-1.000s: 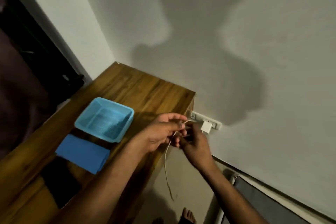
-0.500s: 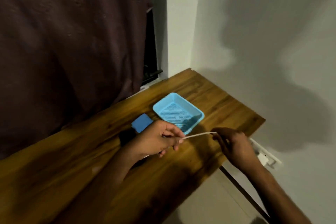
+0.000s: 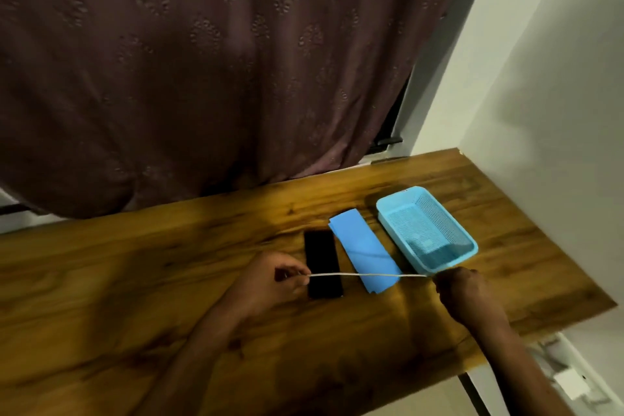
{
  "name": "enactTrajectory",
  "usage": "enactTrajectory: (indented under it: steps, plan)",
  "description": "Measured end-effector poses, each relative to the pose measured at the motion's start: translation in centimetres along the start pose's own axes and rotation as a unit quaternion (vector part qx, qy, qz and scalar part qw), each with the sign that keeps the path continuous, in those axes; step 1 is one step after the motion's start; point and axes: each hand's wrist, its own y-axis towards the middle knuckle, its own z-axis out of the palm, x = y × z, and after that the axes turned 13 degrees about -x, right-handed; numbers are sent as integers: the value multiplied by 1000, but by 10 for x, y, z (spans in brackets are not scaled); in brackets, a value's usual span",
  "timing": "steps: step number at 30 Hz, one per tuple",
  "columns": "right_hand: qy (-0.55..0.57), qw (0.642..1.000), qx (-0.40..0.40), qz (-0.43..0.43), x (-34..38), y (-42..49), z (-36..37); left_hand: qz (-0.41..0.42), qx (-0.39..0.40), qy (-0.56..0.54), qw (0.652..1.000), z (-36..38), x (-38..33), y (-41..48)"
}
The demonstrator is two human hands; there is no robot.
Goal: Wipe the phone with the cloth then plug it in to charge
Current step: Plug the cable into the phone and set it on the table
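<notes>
Both hands (image 3: 270, 284) (image 3: 462, 294) pinching taut white cable (image 3: 364, 275) above phone (image 3: 322, 263), cloth (image 3: 363, 253)

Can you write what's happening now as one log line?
both hands: left hand, right hand | stretch thin white charging cable | over flat black phone

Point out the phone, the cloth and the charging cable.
phone (image 3: 321, 257): head view, middle of its dark face.
cloth (image 3: 361, 248): head view, centre of the blue fold.
charging cable (image 3: 368, 275): head view, stretched span between both hands.
</notes>
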Motion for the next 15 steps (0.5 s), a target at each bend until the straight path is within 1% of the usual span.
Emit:
enactTrajectory:
  steps: [2, 3, 4, 6, 8, 10, 12, 13, 14, 15]
  plan:
    - [-6, 998, 34, -44, 4, 10, 1, -22, -47, -11, 999, -8, 10, -5]
    - [14, 994, 63, -83, 11, 14, -2, -32, -64, -18, 997, -9, 14, -7]
    - [71, 986, 94, -117, 21, 15, -8, -31, -71, -21, 997, -8, 13, -7]
    - [211, 947, 177, -165, 57, 12, -26, -5, -65, -9, 998, 1, 4, -6]
    - [305, 894, 250, -212, 103, 1, -43, 25, -45, -10, 999, 16, -12, -2]
    - [382, 844, 287, -244, 138, -7, -45, 62, -41, -32, 997, 29, -25, 4]
    - [420, 829, 256, -265, 155, -11, -38, 83, -69, -65, 992, 36, -33, 13]
    - [434, 829, 228, -270, 154, -9, -33, 75, -90, -92, 989, 39, -35, 16]
    - [446, 830, 198, -269, 151, -7, -27, 50, -112, -127, 984, 39, -34, 18]
    - [451, 839, 159, -260, 145, -5, -22, 12, -131, -167, 977, 39, -31, 18]
